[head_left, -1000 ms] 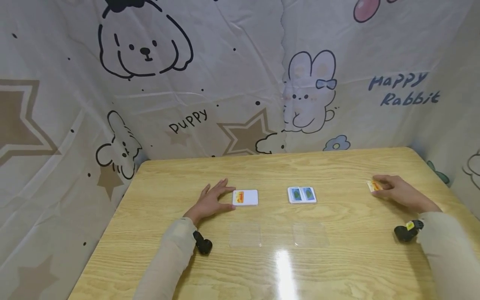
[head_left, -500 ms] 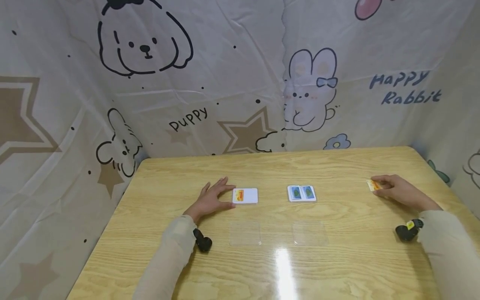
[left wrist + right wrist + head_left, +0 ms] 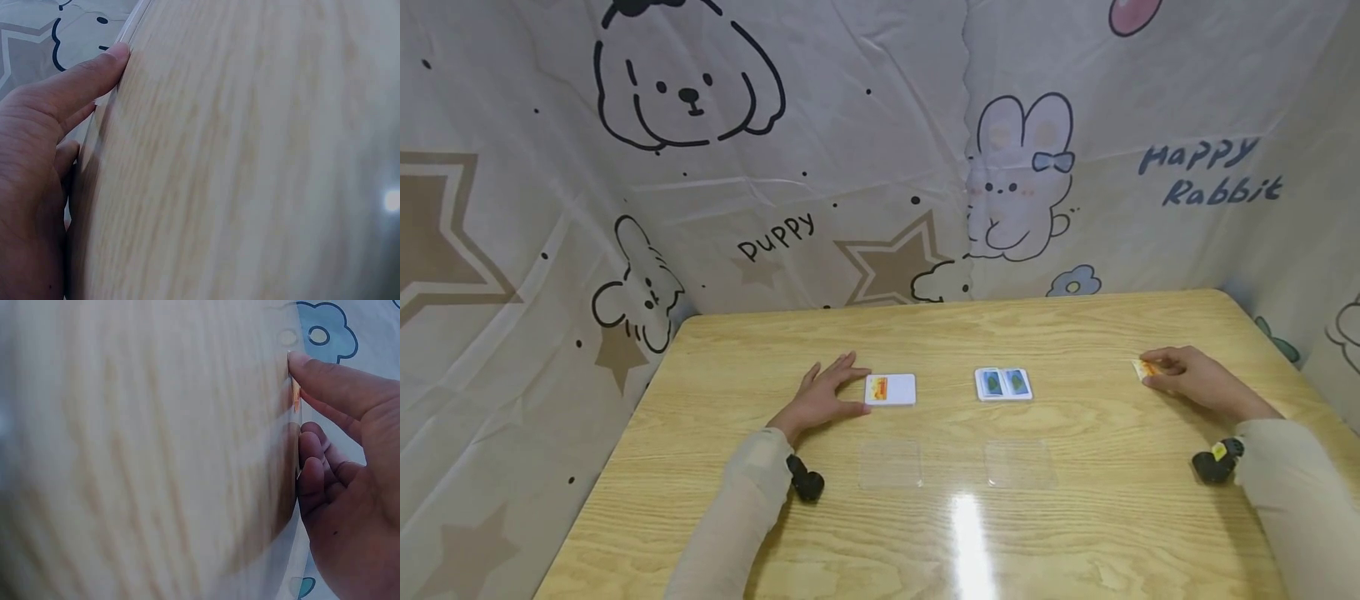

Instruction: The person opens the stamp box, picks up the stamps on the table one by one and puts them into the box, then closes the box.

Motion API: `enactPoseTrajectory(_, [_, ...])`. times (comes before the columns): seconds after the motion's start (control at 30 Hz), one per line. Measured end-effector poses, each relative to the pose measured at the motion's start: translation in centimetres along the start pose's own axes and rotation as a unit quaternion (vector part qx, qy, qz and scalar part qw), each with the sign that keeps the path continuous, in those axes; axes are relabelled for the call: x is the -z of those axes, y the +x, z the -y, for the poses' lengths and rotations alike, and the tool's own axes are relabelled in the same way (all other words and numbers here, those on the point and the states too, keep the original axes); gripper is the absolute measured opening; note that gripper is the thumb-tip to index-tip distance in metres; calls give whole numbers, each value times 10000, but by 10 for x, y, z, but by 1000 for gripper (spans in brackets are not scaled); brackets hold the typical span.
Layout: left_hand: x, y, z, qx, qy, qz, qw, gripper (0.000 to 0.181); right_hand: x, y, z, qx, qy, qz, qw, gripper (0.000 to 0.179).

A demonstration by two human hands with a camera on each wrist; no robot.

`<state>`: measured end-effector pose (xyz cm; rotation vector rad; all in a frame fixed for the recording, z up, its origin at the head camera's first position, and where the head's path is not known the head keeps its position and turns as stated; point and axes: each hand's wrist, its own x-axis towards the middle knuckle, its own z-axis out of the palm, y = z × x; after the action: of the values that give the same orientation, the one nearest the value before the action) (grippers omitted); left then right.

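My left hand [image 3: 823,396] lies at the left end of a white rectangular card [image 3: 901,390]. Thumb and index finger hold its two left corners, with the other fingers spread outward. An orange-yellow picture [image 3: 877,389] covers the card's left half; its right half is plain white. At the right of the table, my right hand [image 3: 1198,383] pinches a small card with an orange-yellow picture [image 3: 1145,370] between thumb and fingers, low over the tabletop or on it. The right wrist view shows only a sliver of that card, beside the right thumb [image 3: 331,378].
A second white card [image 3: 1004,396] bears two blue-green pictures side by side. In front lie two clear plastic squares, one at left [image 3: 891,464] and one at right [image 3: 1019,463]. The wooden table [image 3: 850,542] meets a printed cloth [image 3: 865,150] at its back edge.
Both hands keep their hold and stay almost where they were. The head view has tilted very slightly, so the table appears a little higher.
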<state>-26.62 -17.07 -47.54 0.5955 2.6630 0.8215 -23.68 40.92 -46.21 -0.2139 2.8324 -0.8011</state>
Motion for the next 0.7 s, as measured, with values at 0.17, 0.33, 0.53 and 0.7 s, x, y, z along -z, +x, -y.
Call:
enactPoseTrajectory(0.17, [-1, 1, 2, -25, -19, -38, 10000, 70, 0, -2, 4, -29, -20, -72, 10000, 53])
enactPoseTrajectory(0.33, [-1, 3, 3, -32, -24, -66, 10000, 70, 1, -1, 6, -102, -15, -80, 9999, 53])
enactPoseTrajectory(0.53, [-1, 3, 4, -44, -40, -63, 10000, 69, -1, 1, 4, -175, 46, -63, 9998, 52])
enactPoseTrajectory(0.7, [0, 1, 2, -96, -13, -48, 9999, 69, -4, -1, 7, -141, 148, -39, 9998, 50])
